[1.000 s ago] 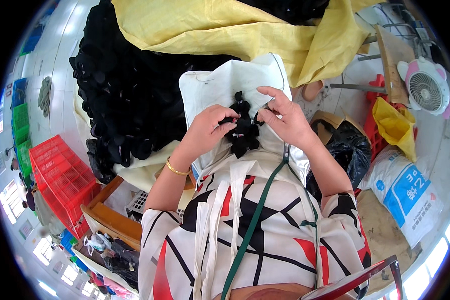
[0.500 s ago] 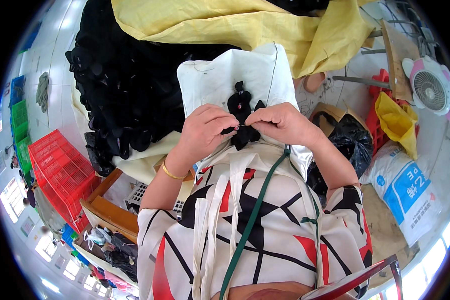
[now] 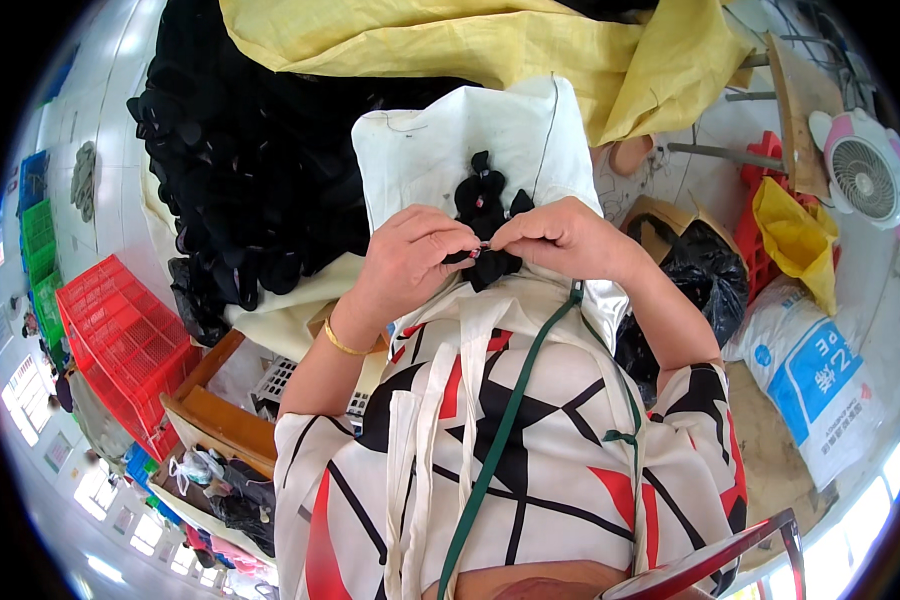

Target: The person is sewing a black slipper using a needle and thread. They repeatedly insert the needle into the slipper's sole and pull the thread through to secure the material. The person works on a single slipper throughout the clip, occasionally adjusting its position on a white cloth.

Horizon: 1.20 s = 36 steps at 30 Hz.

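Head view, centre of the frame: I see my left hand [image 3: 410, 262] and right hand [image 3: 560, 238] drawn together, fingertips pinching a small floppy black fabric piece [image 3: 487, 225] between them. It lies on a creased white cloth [image 3: 440, 150] spread over my lap. Upper left, a heap of matte black pieces [image 3: 260, 170] lies under a crinkled yellow woven sack [image 3: 490, 45]. A red slatted plastic crate [image 3: 120, 340] sits at left.
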### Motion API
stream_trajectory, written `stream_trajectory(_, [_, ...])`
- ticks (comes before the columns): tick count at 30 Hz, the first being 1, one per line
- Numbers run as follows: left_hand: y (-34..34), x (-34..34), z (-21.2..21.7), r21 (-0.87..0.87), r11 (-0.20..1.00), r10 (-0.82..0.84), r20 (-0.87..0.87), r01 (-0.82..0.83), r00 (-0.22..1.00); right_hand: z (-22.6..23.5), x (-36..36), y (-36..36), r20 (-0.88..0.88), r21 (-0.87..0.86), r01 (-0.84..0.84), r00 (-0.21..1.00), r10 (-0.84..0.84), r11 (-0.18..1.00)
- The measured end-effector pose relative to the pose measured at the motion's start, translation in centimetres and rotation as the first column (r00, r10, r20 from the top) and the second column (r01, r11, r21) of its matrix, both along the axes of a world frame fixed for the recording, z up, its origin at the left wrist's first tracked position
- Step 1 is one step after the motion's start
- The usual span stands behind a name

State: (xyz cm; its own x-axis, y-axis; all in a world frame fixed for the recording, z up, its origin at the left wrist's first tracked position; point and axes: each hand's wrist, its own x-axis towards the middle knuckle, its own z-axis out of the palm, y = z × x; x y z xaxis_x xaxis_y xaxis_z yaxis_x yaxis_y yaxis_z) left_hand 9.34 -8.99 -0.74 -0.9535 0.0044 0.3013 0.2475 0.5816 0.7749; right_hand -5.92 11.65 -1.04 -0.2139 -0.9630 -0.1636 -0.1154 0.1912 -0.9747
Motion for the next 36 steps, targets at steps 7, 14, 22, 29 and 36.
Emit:
stream_trajectory(7, [0.8, 0.4, -0.4, 0.164, 0.986, -0.013, 0.013, 0.010, 1.000, -1.5, 0.6, 0.1, 0.210, -0.037, -0.022, 0.977, 0.029, 0.999])
stream_trajectory(14, [1.4, 1.1, -0.7, 0.258, 0.966, -0.033, -0.002, 0.032, 0.999, -1.0, 1.4, 0.0, 0.355, 0.056, -0.065, 0.934, 0.041, 0.996])
stream_trajectory(22, [1.4, 1.4, -0.5, 0.209, 0.978, -0.029, 0.072, 0.013, 0.997, -0.7, 2.0, 0.5, 0.402, 0.104, -0.066, 0.915, 0.019, 0.992])
stream_trajectory(29, [1.7, 1.2, -0.3, 0.190, 0.981, -0.064, 0.118, 0.040, 0.991, -0.4, 2.0, -0.2, 0.416, 0.212, -0.109, 0.909, 0.011, 0.971])
stream_trajectory(36, [2.0, 1.7, -1.2, 0.172, 0.983, 0.030, 0.216, -0.068, 0.976, -0.4, 2.3, -0.2, 0.395, 0.253, 0.001, 0.913, -0.104, 0.968])
